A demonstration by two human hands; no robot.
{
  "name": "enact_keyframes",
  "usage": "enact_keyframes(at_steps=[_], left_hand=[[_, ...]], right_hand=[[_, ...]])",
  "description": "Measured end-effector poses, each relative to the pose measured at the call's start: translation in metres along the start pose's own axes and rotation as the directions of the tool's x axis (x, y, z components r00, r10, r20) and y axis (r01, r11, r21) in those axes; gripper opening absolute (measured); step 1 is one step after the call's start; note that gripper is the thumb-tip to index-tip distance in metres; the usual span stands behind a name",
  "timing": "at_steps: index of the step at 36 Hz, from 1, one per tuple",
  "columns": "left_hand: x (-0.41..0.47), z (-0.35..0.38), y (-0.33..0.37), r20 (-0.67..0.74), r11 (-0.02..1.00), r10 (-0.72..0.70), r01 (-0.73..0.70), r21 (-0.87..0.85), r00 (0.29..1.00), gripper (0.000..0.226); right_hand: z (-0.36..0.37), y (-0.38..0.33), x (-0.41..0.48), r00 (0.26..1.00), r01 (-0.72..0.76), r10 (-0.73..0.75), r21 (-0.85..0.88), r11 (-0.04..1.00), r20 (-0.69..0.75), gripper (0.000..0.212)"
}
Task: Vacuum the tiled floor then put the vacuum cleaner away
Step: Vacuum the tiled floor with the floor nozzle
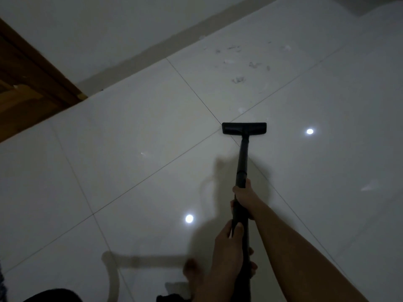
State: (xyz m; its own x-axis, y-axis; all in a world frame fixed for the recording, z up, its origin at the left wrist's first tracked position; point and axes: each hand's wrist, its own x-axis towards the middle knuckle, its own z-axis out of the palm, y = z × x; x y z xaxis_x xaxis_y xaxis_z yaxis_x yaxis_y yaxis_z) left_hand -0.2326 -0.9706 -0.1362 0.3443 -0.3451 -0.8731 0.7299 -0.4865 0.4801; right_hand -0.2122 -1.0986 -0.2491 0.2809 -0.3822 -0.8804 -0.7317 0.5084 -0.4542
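Note:
A black vacuum wand (pixel 242 162) runs from my hands out to its flat floor head (pixel 244 128), which rests on the glossy white tiled floor (pixel 135 131) where grout lines cross. My right hand (pixel 243 198) grips the wand higher up, fingers wrapped round it. My left hand (pixel 229 247) holds the wand lower, nearer my body. Scraps of pale debris (pixel 238 79) lie scattered on the tile beyond the head, towards the wall. The vacuum's body is out of sight.
A white wall with a pale skirting (pixel 152 51) runs diagonally along the far side. A brown wooden door frame (pixel 32 68) stands at the left. Two ceiling-light reflections shine on the tiles. My bare foot (pixel 192 271) shows at the bottom.

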Motion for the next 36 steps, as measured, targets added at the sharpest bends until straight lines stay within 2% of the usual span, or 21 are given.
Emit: enact_keyframes(at_steps=[9,17,21,29,33,36], left_hand=[[0.053,-0.023,0.072,0.040,1.000,0.003,-0.003,0.002,0.999,0.037],[0.084,-0.025,0.125,0.107,0.998,-0.016,0.022,-0.058,0.994,0.034],[0.095,-0.023,0.148,0.136,0.996,-0.002,0.015,-0.091,0.991,0.032],[0.126,-0.021,0.186,0.111,0.992,0.060,-0.047,-0.113,0.992,0.033],[0.150,-0.009,0.210,0.112,0.992,0.020,-0.006,-0.124,0.994,0.038],[0.170,0.002,0.229,0.113,0.978,0.012,0.013,-0.211,0.994,0.031]], right_hand=[[0.022,-0.072,0.048,0.996,-0.009,0.012,0.032,0.999,-0.086,0.058],[0.023,-0.130,0.072,0.993,-0.005,0.003,-0.020,1.000,-0.121,0.066],[0.023,-0.155,0.083,0.994,0.007,-0.012,-0.046,0.999,-0.112,0.071],[0.028,-0.199,0.113,0.995,0.044,-0.052,-0.093,0.995,-0.088,0.065],[0.021,-0.228,0.139,0.994,0.056,-0.067,-0.118,0.991,-0.088,0.063],[0.015,-0.254,0.156,0.997,0.042,-0.049,-0.132,0.990,-0.052,0.064]])
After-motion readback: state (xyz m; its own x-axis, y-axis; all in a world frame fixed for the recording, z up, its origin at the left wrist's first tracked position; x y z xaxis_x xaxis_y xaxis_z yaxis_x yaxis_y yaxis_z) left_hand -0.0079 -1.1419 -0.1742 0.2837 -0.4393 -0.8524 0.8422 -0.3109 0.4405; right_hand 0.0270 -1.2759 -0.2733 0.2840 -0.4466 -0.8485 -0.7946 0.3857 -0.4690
